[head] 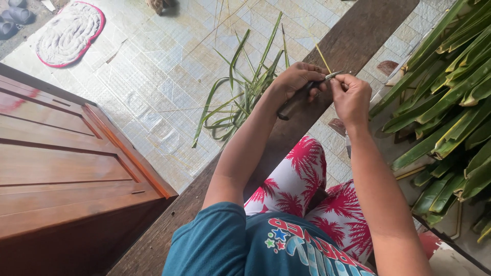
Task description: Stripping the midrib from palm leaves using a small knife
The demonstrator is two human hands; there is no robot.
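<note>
I see my left hand (296, 79) clenched round a knife (302, 97), blade up, while my right hand (350, 97) pinches a thin leaf rib (322, 58) against it, probably for scraping. Stripped green leaves (240, 97) lie on the tiled floor (153, 76) beyond the dark plank (353, 36); whole fronds (450, 92) wait right.

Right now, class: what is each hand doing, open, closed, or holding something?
Left hand: closed around a knife with a dark handle.
Right hand: closed, pinching a thin leaf rib at the blade.

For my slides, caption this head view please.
Left hand grips a knife, right hand holds a thin leaf rib, green fronds alongside.
</note>
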